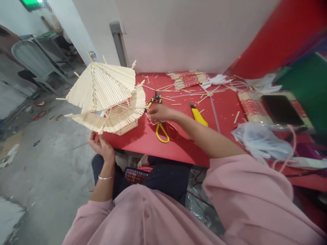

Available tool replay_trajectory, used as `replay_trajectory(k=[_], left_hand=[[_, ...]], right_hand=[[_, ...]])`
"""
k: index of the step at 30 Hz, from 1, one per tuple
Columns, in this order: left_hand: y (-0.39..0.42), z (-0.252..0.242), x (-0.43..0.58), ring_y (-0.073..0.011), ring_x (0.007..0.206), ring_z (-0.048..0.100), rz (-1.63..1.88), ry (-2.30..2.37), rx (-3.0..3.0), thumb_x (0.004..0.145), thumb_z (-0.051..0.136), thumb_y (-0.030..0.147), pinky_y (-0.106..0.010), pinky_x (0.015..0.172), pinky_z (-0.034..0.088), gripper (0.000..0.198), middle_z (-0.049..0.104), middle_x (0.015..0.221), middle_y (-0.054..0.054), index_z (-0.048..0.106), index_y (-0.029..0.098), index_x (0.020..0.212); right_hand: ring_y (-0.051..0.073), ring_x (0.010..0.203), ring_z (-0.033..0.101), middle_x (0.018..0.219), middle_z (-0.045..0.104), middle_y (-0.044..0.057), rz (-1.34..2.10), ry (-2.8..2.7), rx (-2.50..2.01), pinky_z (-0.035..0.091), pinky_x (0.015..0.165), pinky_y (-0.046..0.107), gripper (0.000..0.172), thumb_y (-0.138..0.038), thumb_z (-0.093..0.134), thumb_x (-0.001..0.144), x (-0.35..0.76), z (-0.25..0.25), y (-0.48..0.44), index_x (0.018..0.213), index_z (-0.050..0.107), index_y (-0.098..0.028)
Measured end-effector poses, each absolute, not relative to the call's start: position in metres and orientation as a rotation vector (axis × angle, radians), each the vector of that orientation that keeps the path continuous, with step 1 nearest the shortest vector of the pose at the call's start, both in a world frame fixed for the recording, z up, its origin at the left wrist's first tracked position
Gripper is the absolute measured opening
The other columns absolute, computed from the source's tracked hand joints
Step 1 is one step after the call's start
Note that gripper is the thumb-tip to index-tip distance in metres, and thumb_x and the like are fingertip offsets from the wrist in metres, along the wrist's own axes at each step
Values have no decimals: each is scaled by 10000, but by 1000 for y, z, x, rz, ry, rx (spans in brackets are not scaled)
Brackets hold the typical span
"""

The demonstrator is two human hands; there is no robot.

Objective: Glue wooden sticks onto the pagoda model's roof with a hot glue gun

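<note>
A two-tiered pagoda-like model of thin pale sticks point(112, 85) stands at the left end of the red table. Below its lower roof, at the table's corner, my left hand point(102, 148) has its fingers bent together round something too small to name. My right hand point(159, 114) is over the table just right of the model, fingers curled down, its fingertips by a thin stick. Under and beside it lie yellow-handled scissors point(162, 133) and a red-handled pair point(172, 131). Black-and-yellow pliers point(156, 98) lie just behind the hand.
A yellow cutter point(198, 115) lies right of my right arm. Stick bundles point(187, 80) and loose sticks are near the wall. Farther right are a plastic bag point(263, 141) and a dark phone point(281, 109) on packed sticks. A chair point(38, 61) stands back left.
</note>
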State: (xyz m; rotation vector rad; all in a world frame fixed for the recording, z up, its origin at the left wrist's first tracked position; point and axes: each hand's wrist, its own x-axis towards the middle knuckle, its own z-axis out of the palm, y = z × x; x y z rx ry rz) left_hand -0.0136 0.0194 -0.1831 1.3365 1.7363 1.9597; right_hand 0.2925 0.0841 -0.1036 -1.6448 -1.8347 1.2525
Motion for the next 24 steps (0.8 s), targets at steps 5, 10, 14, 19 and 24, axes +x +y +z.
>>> replay_trajectory(k=[5, 10, 14, 19, 24], left_hand=[[-29, -176, 25, -193, 817, 655, 1818, 1384, 1888, 972, 575, 298, -382, 790, 564, 139, 662, 902, -41, 626, 196, 1051], [-11, -146, 95, -204, 942, 699, 1288, 970, 2237, 952, 582, 286, -336, 821, 584, 174, 735, 1048, -83, 709, 211, 1044], [25, -133, 136, -234, 1056, 671, 1135, 1027, 2266, 941, 552, 225, -362, 950, 548, 202, 714, 1111, -106, 700, 198, 1076], [42, -142, 156, -263, 1049, 657, 870, 1170, 2388, 905, 614, 210, -386, 965, 528, 148, 709, 1084, -111, 715, 193, 1013], [39, -147, 161, -253, 1010, 678, 817, 1183, 2330, 910, 614, 204, -371, 917, 542, 129, 730, 1036, -99, 726, 201, 972]], right_hand=[[347, 1165, 639, 1087, 757, 106, 770, -2035, -1883, 467, 1050, 445, 187, -243, 690, 863, 333, -88, 122, 1010, 780, -168], [296, 1259, 574, 1385, 655, 76, 502, -2260, -1824, 455, 1048, 391, 379, -192, 654, 852, 303, -107, 150, 1216, 739, -253], [304, 1282, 522, 1301, 682, 95, 414, -2408, -1739, 437, 1041, 377, 215, -159, 665, 855, 288, -113, 158, 1014, 783, -243], [343, 1292, 505, 1174, 701, 115, 368, -2463, -1753, 451, 1043, 431, 85, -169, 718, 850, 308, -110, 158, 909, 761, -212], [236, 1157, 625, 1302, 636, 92, 417, -2395, -1821, 544, 990, 468, 361, -419, 635, 965, 309, -114, 178, 1245, 642, -191]])
